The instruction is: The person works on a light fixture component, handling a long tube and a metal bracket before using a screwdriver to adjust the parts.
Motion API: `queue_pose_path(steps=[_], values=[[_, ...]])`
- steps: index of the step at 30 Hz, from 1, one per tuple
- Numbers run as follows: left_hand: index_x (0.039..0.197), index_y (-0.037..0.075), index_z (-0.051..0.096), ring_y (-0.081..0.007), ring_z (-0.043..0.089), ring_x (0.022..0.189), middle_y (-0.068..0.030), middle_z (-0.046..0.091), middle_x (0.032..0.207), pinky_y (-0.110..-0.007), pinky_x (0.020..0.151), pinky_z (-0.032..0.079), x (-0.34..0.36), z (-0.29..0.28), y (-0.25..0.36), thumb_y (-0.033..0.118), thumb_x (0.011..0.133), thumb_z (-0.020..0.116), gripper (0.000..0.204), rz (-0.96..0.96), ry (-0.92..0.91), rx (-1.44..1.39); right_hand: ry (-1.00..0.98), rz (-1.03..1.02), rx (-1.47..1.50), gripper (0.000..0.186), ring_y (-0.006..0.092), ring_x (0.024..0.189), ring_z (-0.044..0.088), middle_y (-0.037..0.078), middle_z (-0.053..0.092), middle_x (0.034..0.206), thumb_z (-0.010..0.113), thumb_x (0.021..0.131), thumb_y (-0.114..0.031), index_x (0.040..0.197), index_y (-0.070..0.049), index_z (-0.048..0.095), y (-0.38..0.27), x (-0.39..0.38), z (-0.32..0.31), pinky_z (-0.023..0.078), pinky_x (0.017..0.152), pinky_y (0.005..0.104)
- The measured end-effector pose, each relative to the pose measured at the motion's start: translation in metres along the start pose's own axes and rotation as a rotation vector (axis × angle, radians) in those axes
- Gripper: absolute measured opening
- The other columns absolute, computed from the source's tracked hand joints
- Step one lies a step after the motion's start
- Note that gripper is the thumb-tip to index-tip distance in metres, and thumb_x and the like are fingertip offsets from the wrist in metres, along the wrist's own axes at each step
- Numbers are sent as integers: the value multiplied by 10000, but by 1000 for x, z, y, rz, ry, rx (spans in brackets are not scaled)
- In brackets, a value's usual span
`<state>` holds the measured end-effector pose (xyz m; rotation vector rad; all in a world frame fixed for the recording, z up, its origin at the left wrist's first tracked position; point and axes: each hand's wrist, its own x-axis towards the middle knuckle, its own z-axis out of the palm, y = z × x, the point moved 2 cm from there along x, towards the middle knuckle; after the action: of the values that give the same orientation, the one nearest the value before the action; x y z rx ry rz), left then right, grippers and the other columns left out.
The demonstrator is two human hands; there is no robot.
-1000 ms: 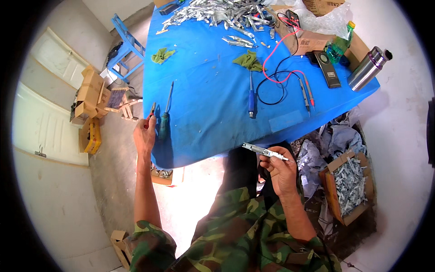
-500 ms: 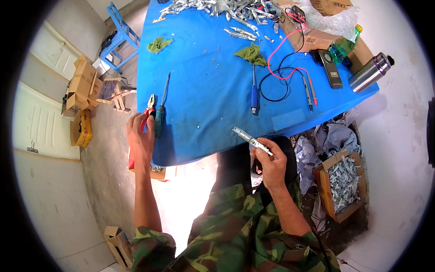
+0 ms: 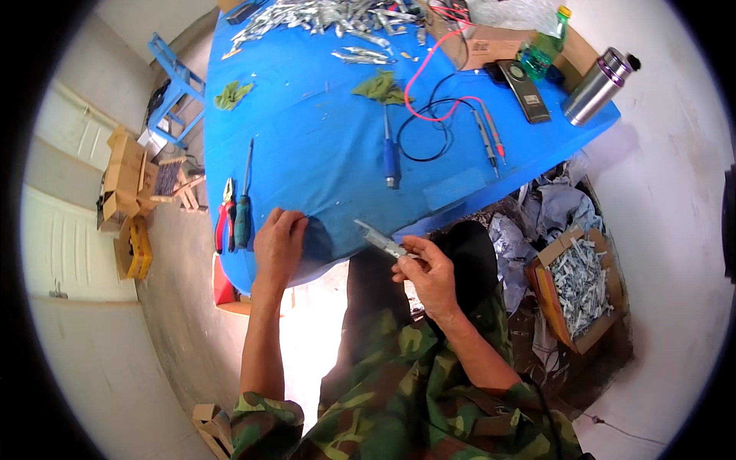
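My right hand [image 3: 431, 277] grips one end of a slender silver-and-white metallic piece [image 3: 381, 240] between thumb and fingers. It points up and left, just off the table's near edge. My left hand [image 3: 279, 247] is at the blue-covered table [image 3: 322, 138], fingertips pressed together near the cloth; whatever they pinch, if anything, is too small or hidden to name. Left of that hand lie red-handled pliers [image 3: 225, 218] and a screwdriver with a green handle [image 3: 243, 218]. Further in rests a blue-handled screwdriver [image 3: 389, 157], its tip reaching a green rag [image 3: 377, 87].
A pile of silvery pieces [image 3: 322, 17] covers the far side. Meter probes [image 3: 491, 142] with red and black leads, a dark handheld device [image 3: 525, 92], a green bottle [image 3: 546, 54] and a steel flask [image 3: 598, 88] stand or lie at right. Below is a carton of shreds [image 3: 579, 291].
My left hand has left the pliers and moved right to the cloth. The right hand still holds the slender piece. The whole view has shifted, so the table sits further left.
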<state>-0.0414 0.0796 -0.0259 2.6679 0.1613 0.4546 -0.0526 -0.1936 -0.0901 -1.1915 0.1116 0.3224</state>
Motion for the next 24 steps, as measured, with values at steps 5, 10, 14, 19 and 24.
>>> queue_pose_path(steps=[5, 10, 14, 19, 24], values=[[868, 34, 643, -342, 648, 748, -159, 634, 810, -442, 680, 501, 2, 6, -8, 181, 938, 711, 177, -31, 56, 37, -68, 92, -135, 350, 106, 690, 662, 69, 692, 921, 684, 970, -144, 1245, 61, 614, -9, -3, -3, 538, 557, 255], [829, 141, 599, -58, 473, 554, 38, 527, 671, -251, 466, 391, 10, -4, -71, 275, 1031, 635, 245, -465, 106, -665, -124, 88, -138, 310, 90, 678, 649, 55, 701, 878, 657, 1003, -237, 1195, 7, 656, 3, 2, 6, 528, 564, 251], [831, 128, 586, -22, 442, 558, 45, 507, 705, -200, 445, 316, 25, -9, 3, 380, 1059, 593, 340, -494, 228, -836, -106, -20, -155, 292, 96, 681, 613, 45, 675, 846, 626, 1015, -226, 1148, 34, 644, 6, 4, 3, 514, 611, 282], [1069, 48, 682, -58, 540, 673, -31, 681, 915, -235, 586, 426, 23, 39, 174, 349, 1042, 615, 310, -251, -58, -876, 115, -492, -949, 213, 95, 762, 588, 16, 630, 840, 626, 1005, -175, 1089, 20, 635, 9, 5, 2, 485, 684, 277], [1277, -18, 649, -121, 636, 822, -83, 713, 1148, -277, 738, 514, -12, 47, 290, 303, 1043, 611, 399, 370, -192, -631, -62, -372, -268, 212, 116, 894, 596, 17, 631, 968, 643, 998, -188, 1094, 1, 640, 20, 15, 2, 475, 788, 280]])
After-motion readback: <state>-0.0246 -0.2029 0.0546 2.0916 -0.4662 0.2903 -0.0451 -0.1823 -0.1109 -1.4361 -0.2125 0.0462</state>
